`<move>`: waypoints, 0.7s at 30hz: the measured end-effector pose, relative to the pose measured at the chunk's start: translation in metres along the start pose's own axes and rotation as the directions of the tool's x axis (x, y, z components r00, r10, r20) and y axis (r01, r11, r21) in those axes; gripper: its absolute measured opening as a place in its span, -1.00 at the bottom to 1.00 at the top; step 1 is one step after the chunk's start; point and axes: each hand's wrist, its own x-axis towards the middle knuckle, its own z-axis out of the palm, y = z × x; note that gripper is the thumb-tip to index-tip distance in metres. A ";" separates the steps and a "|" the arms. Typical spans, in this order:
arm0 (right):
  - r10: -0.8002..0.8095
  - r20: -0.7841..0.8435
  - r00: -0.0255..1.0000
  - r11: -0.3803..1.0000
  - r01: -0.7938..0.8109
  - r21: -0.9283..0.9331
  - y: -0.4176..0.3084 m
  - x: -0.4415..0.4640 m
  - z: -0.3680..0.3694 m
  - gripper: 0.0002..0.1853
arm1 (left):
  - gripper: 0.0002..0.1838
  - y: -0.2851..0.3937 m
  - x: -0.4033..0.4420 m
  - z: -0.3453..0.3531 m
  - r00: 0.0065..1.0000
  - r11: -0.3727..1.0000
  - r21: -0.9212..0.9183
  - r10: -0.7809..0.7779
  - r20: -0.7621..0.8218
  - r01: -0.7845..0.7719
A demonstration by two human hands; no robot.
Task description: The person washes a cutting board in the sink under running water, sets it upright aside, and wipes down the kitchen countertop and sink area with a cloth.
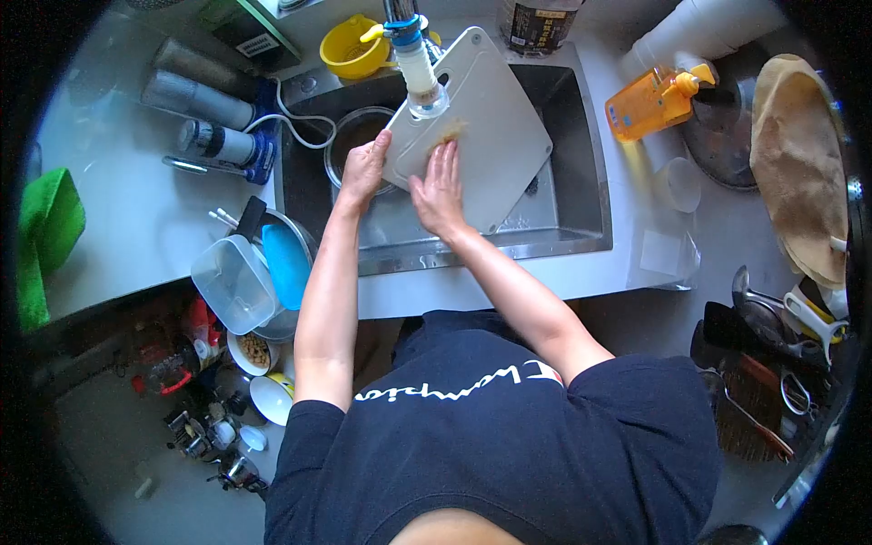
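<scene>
- A pale plastic cutting board sat tilted in the steel sink, below the faucet.
- Left hand pinched its edge; right hand lay flat, fingers together, by a brownish stain.
- Apparently mid-rubbing; the next stroke called for steady bracing.

The white four-sided cutting board is over the grey rectangular metal sink; the yellow round plastic basket sits behind the sink; on the white bench, the orange plastic pump bottle is right of the sink, the green cloth far left.
</scene>
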 end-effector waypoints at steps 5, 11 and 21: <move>0.080 -0.162 0.984 0.995 -0.069 0.073 0.022 0.016 0.000 -0.19 | -0.41 -0.008 0.006 -0.001 1.000 1.000 0.002 0.014 -0.002 -0.014; 0.258 -0.093 0.962 0.962 -0.247 0.118 0.029 0.030 -0.014 -0.18 | -0.40 -0.010 0.008 -0.005 1.000 0.998 0.051 0.029 0.001 -0.029; 0.079 -0.014 0.997 0.997 -0.079 0.007 0.007 0.003 -0.016 -0.20 | -0.43 0.000 0.000 -0.001 1.000 0.999 0.026 0.027 -0.015 -0.027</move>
